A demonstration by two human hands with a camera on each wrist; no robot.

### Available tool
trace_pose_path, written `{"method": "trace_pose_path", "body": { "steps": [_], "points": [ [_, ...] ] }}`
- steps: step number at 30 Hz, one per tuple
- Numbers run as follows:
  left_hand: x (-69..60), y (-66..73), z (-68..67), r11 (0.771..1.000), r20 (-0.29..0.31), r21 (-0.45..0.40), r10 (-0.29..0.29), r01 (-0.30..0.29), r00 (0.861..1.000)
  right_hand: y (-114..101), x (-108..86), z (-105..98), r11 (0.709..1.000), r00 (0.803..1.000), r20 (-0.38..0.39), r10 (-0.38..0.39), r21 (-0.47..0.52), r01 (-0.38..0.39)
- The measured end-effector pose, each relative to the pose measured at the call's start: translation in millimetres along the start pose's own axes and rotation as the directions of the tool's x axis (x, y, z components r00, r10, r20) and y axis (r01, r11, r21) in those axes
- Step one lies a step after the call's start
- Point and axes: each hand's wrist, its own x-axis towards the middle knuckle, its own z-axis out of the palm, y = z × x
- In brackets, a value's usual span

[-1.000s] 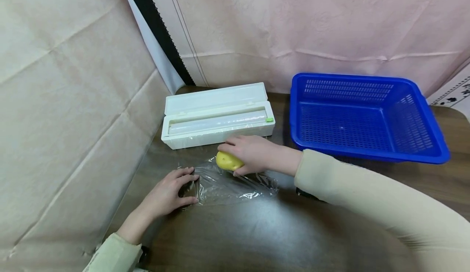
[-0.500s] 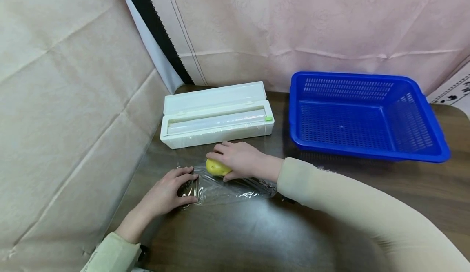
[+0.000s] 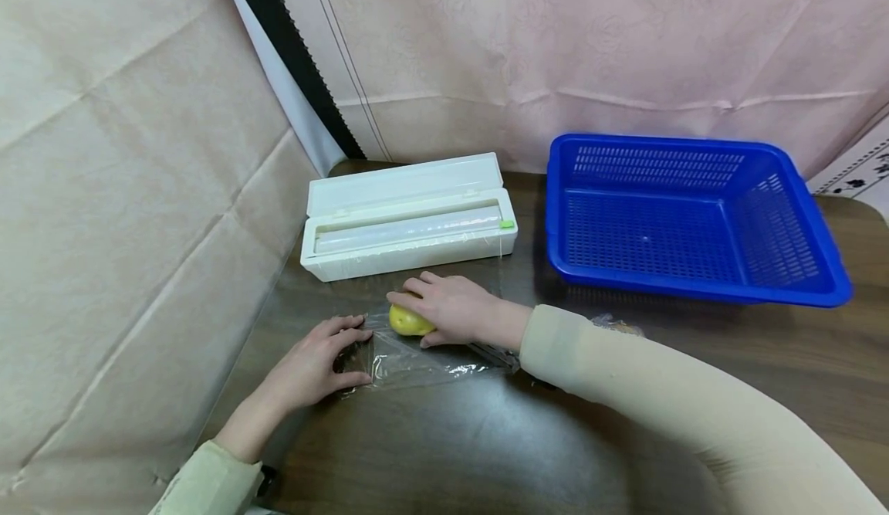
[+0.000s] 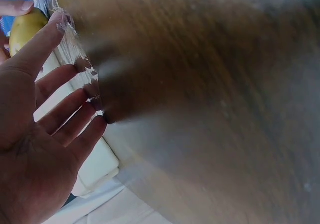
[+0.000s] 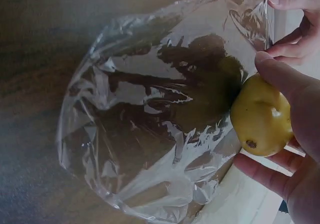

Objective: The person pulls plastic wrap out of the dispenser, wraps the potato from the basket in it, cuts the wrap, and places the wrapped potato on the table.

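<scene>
Dark-spotted yellow fruit [image 5: 260,118] shifted leftward, right hand [image 3: 454,310] gripping it, left hand [image 3: 312,364] outspread.

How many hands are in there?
2. In the head view, the left hand touches the left edge of the clear plastic, and the right hand holds the yellow fruit.

A smooth, rounded yellow fruit [image 5: 260,121], marked by a dark brown spot at one end, is held in the right hand [image 3: 454,310] at the far side of a plastic film. The plastic film [image 3: 410,364], clear, glossy and creased, lies spread on the bench [image 3: 430,453], its left edge touched by the left hand [image 3: 312,364].
</scene>
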Motion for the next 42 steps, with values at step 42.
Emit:
{"method": "trace_pose_path", "body": {
  "steps": [42],
  "points": [
    [-3.1,-4.0,-7.0,0.980,-0.294,0.024,0.198,-0.200,0.935,24,-47.4,-21,0.991,0.999,-0.028,0.020,0.131,-0.016]
  ]
}}
